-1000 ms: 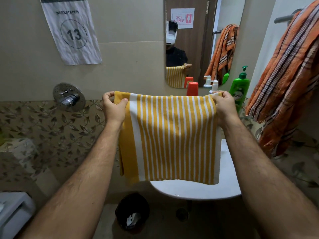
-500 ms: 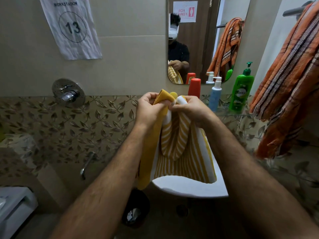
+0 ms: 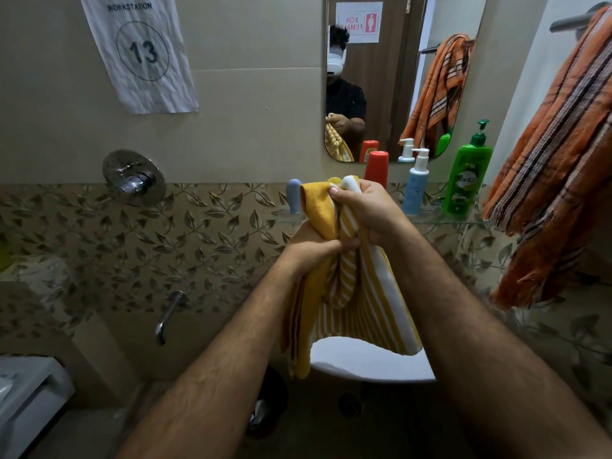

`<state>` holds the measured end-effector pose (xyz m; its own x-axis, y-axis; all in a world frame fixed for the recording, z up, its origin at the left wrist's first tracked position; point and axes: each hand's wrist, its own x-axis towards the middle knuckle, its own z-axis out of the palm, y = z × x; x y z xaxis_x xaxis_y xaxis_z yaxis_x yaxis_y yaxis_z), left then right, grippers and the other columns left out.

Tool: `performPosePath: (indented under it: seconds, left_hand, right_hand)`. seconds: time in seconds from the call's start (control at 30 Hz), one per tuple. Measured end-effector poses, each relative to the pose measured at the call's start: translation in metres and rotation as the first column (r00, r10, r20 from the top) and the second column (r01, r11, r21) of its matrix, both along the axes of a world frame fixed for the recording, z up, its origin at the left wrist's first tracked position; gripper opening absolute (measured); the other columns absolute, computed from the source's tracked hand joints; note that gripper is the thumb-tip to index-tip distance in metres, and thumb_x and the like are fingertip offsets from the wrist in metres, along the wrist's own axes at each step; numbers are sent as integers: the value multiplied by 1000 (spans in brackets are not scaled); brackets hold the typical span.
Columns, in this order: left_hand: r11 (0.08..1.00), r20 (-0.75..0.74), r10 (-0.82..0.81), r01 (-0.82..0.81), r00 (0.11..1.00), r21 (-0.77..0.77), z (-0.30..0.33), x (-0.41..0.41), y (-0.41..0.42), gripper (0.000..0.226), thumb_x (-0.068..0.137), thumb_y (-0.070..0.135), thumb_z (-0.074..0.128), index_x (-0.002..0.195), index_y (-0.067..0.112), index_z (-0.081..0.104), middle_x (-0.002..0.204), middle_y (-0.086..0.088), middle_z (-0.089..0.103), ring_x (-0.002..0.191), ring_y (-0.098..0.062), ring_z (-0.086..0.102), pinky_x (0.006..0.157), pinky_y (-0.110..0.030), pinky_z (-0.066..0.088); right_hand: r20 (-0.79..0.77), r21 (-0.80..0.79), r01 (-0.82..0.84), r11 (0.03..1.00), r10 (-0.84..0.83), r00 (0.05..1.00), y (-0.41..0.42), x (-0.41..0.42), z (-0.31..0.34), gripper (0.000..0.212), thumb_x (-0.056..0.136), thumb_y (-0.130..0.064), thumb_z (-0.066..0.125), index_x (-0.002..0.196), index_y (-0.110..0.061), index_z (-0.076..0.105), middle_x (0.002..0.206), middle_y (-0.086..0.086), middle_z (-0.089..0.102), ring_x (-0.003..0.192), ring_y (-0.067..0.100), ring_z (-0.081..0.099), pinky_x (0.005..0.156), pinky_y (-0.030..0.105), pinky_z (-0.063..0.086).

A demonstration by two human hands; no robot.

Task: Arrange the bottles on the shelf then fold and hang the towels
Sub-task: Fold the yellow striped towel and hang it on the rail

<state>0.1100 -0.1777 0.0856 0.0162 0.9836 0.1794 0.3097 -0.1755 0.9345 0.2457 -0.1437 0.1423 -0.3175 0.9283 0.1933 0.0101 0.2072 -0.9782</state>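
Note:
A yellow-and-white striped towel (image 3: 361, 313) hangs folded in half over the white sink (image 3: 367, 366). My right hand (image 3: 371, 207) grips both top corners of the towel together. My left hand (image 3: 314, 251) pinches the towel lower down, just below the right hand. On the glass shelf (image 3: 440, 220) behind stand a grey-blue bottle (image 3: 293, 197), a red bottle (image 3: 377, 167), a light blue pump bottle (image 3: 415, 187) and a green pump bottle (image 3: 467, 173). An orange striped towel (image 3: 556, 167) hangs from a rail (image 3: 576, 18) at the right.
A mirror (image 3: 390, 77) hangs above the shelf. A chrome shower valve (image 3: 134, 178) and a spout (image 3: 167, 316) are on the left wall. A dark bin (image 3: 268, 402) stands under the sink. A white fixture (image 3: 26, 395) sits at the lower left.
The towel was held spread wide, then my hands came together and folded it in half. My left hand has now slid down below the right hand, which holds both top corners.

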Motion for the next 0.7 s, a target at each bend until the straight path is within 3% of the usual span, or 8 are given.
performPosePath:
  seconds: [0.07,0.17,0.33,0.47,0.6,0.7]
  left_hand:
    - [993,5,99,-99,995,68,-1,5,3,62,58,54,81,112,29,68,107,5,73,101,-13,68,93,-39,54]
    - [971,79,225,-230,971,71,-4,5,9,60,51,59,78,101,26,74,98,5,76,95,-16,71,90,-43,56]
    - [938,199,340,-346,919,-6,6,-2,13,42,50,51,80,85,27,77,86,6,77,85,-17,73,85,-43,59]
    - [948,300,310,-317,902,-27,14,-7,10,48,53,39,86,95,17,77,91,0,77,87,-19,74,86,-44,59]
    - [967,286,254,-239,924,-87,19,-16,4,41,66,30,89,100,13,74,95,-5,77,87,-19,74,80,-38,60]
    - [953,261,271,-220,927,-207,18,-38,7,54,62,38,90,102,6,73,99,-11,76,89,-24,74,83,-43,60]
  right_hand:
    - [-48,14,-23,1000,24,999,3,1,-4,24,91,-17,68,111,-4,63,91,6,67,80,11,68,69,22,58]
    - [-112,21,-36,999,38,993,12,11,-10,54,83,-22,77,131,-11,53,115,9,64,105,20,67,88,32,58]
    - [178,-25,-45,999,49,983,13,30,-32,80,63,-41,88,130,-22,48,121,5,62,107,20,67,91,40,58]
    - [270,-118,-151,982,178,946,10,34,-53,52,78,-22,81,125,-20,58,112,5,71,101,21,71,91,45,57]
    - [199,-134,-52,990,78,977,8,30,-48,19,90,-17,67,109,-20,65,106,8,72,98,25,70,91,45,56]
    - [82,-213,63,975,-47,996,6,28,-38,15,91,-9,62,104,-7,69,97,9,72,87,23,68,83,36,55]
